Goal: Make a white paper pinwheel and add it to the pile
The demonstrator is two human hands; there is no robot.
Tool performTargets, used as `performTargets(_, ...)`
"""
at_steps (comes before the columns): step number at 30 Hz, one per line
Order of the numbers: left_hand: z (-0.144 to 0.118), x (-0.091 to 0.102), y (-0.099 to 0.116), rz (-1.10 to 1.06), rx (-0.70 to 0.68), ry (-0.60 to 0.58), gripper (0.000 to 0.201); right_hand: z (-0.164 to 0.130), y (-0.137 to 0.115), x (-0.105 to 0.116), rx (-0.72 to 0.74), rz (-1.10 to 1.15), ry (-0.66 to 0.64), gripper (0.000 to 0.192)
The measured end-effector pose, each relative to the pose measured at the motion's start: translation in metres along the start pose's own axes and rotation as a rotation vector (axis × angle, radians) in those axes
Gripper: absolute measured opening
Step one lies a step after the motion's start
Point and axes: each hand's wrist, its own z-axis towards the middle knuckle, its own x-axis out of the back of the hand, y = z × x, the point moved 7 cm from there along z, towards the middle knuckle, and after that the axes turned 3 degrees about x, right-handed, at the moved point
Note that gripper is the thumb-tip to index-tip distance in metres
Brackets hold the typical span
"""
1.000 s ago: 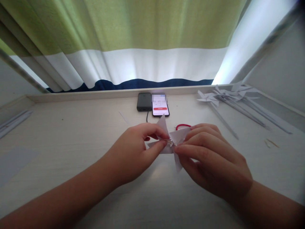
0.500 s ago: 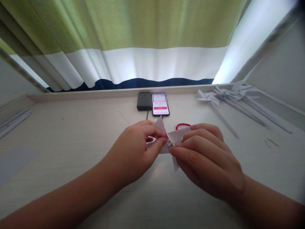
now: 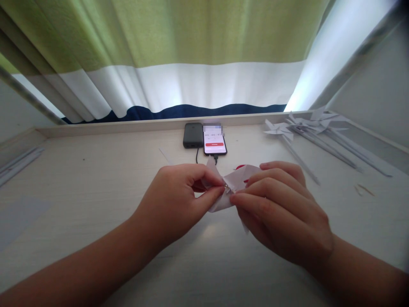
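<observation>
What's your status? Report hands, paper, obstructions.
Left hand and right hand both pinching white paper pinwheel above desk. Phone behind, apart.

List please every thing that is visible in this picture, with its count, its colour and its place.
paper pinwheel head: one, white, pinched between both hands above the desk middle
red item: one, mostly hidden behind the paper; kind unclear
phone: one, black, screen lit, far middle of the desk, cable plugged in
power bank: one, dark grey, touching the phone's left side
finished pinwheels: several, white with long sticks, far right of the desk
paper strips: a few, pale grey, left edge
desk: one, pale wood
curtain: one, green, white and navy bands, behind the desk
left hand: one, gripping the paper
right hand: one, gripping the paper
</observation>
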Motion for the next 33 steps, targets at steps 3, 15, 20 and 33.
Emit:
performTargets(3,0.000,0.000,-0.001,-0.039,0.019,-0.004,0.007,0.002,0.000,0.000,0.004,0.003,-0.005,0.012)
performTargets(15,0.001,-0.009,-0.022,-0.363,0.198,-0.068,0.041,0.006,-0.001,0.002,-0.006,0.029,0.004,0.016)
performTargets(20,-0.001,-0.012,-0.025,-0.450,0.251,-0.096,0.055,0.008,0.000,0.004,-0.014,0.082,0.021,0.016)
performTargets(33,0.005,-0.025,-0.033,-0.728,0.404,-0.278,0.052,0.001,0.001,0.004,-0.005,0.129,-0.002,0.024)
